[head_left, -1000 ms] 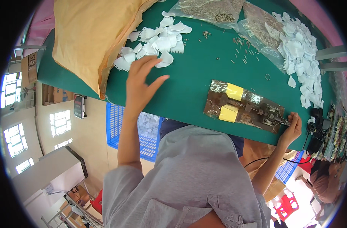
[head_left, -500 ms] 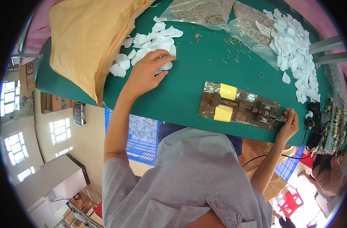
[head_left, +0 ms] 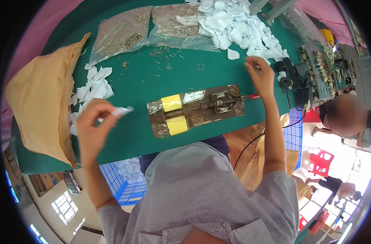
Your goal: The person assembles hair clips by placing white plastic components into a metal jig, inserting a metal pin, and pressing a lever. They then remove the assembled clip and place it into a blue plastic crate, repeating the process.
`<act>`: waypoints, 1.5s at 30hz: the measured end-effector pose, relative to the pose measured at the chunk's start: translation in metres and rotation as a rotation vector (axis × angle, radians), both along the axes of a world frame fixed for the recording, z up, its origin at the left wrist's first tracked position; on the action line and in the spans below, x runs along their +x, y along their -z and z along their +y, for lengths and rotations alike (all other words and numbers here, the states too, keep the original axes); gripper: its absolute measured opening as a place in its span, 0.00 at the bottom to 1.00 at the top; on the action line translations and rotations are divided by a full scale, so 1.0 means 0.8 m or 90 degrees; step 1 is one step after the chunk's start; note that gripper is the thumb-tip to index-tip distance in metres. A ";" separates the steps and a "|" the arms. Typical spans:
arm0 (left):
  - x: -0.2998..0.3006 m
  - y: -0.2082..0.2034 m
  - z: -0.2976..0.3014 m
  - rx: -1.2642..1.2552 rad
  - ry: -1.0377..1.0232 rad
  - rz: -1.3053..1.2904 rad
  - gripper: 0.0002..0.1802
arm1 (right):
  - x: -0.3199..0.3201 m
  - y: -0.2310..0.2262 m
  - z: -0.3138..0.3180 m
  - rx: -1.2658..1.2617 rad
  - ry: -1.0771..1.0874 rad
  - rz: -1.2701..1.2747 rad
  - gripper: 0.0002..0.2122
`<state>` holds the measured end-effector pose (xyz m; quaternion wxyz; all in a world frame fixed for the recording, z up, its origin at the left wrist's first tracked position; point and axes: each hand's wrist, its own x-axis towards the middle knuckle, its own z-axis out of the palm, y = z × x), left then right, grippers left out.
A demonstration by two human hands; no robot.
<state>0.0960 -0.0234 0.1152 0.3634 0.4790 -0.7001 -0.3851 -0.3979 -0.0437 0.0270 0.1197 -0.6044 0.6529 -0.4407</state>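
My left hand (head_left: 96, 126) is raised over the table's left part, thumb and fingers pinched on a small white plastic piece (head_left: 122, 111), blurred by motion. Behind that hand lies a small heap of white toothed plastic pieces (head_left: 95, 83). Between my hands sits a brown metal fixture (head_left: 197, 109) with yellow pads and a toggle clamp (head_left: 224, 101) ending in a red handle (head_left: 254, 96). Above and beyond the handle, my right hand (head_left: 261, 77) hovers near the large white heap (head_left: 238, 30), thumb and forefinger apart, with nothing visible between them.
A large brown paper bag (head_left: 43, 101) stands at the left. Clear bags of small metal parts (head_left: 122, 30) lie at the back. Loose pins (head_left: 167, 57) and a ring (head_left: 201, 66) dot the green table (head_left: 128, 142). Black cables (head_left: 289, 77) sit at the right. Blue crates (head_left: 128, 189) stand below.
My left hand has lifted away from the small heap with a white piece. My right hand has let go of the clamp handle and moved toward the large heap. The view has swung right.
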 end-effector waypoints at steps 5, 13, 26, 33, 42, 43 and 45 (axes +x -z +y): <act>-0.107 0.031 0.055 -0.129 0.082 -0.066 0.08 | -0.017 0.033 -0.069 0.134 0.051 0.225 0.19; -0.137 0.096 0.069 -0.282 0.031 -0.067 0.12 | 0.028 -0.007 -0.057 0.193 -0.025 -0.191 0.11; -0.129 0.102 0.075 -0.237 -0.042 -0.045 0.15 | 0.222 -0.070 0.007 0.030 -0.526 0.200 0.10; -0.134 0.089 0.060 -0.430 0.008 -0.275 0.14 | 0.227 -0.061 0.003 0.130 -0.641 0.152 0.08; -0.134 0.095 0.056 -0.159 -0.063 -0.124 0.27 | 0.216 -0.063 0.019 0.367 -0.546 -0.102 0.15; -0.129 0.102 0.054 -0.160 -0.023 -0.117 0.35 | 0.214 -0.062 0.026 0.346 -0.514 -0.129 0.15; -0.127 0.103 0.053 -0.164 -0.018 -0.120 0.34 | 0.210 -0.063 0.034 0.325 -0.493 -0.154 0.16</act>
